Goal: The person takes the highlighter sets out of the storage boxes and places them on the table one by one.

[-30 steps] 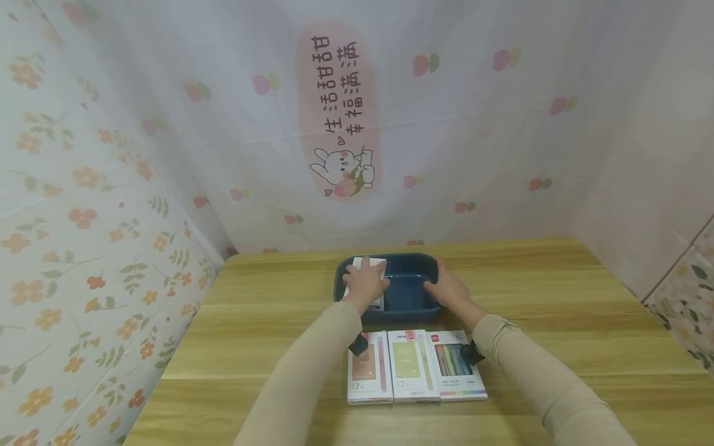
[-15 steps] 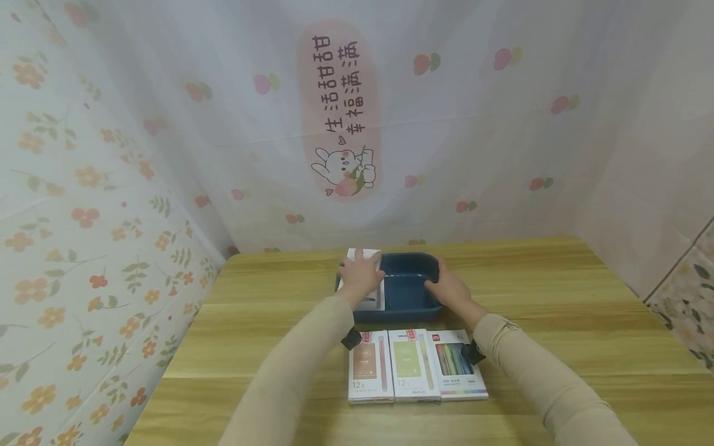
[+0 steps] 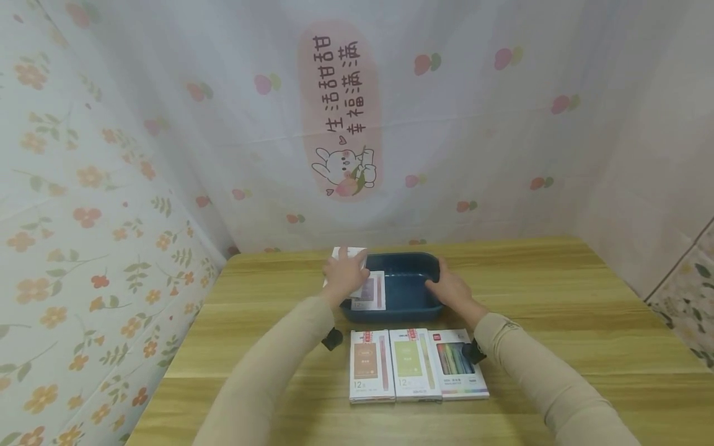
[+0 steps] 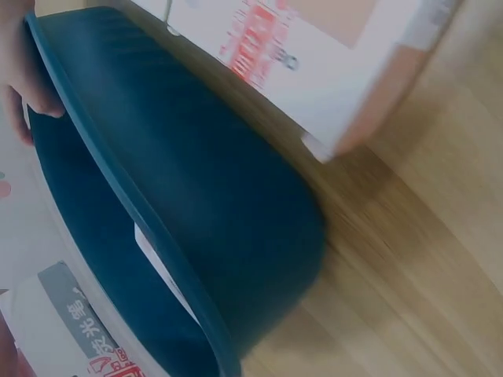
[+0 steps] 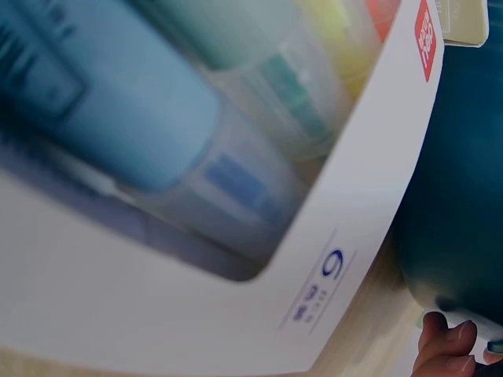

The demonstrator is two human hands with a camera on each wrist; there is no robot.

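My left hand [image 3: 343, 277] grips a white highlighter box [image 3: 357, 253] over the left rim of the dark blue basin [image 3: 409, 316]. The fingers spread across the box and the thumb lies at its right side. In the left wrist view that highlighter box [image 4: 78, 322] shows a grey band and red print, beyond the rim. Another white box with a purple panel [image 3: 376, 291] lies in the basin's left part. On the right rim, my right hand [image 3: 449, 288] holds the basin, thumb over the edge; its fingers [image 5: 444, 345] show at the right wrist view's lower corner.
In front of the basin lie three white boxes side by side: one with a brown panel [image 3: 365, 360], one with a green panel [image 3: 408, 359], and a windowed box of coloured pens [image 3: 457, 359]. Wooden tabletop [image 3: 223, 322] surrounds them. A printed curtain [image 3: 446, 136] hangs behind.
My left hand has lifted the highlighter box out of the basin's left part and shifted it left, uncovering the purple-panelled box. The right hand stays on the rim.
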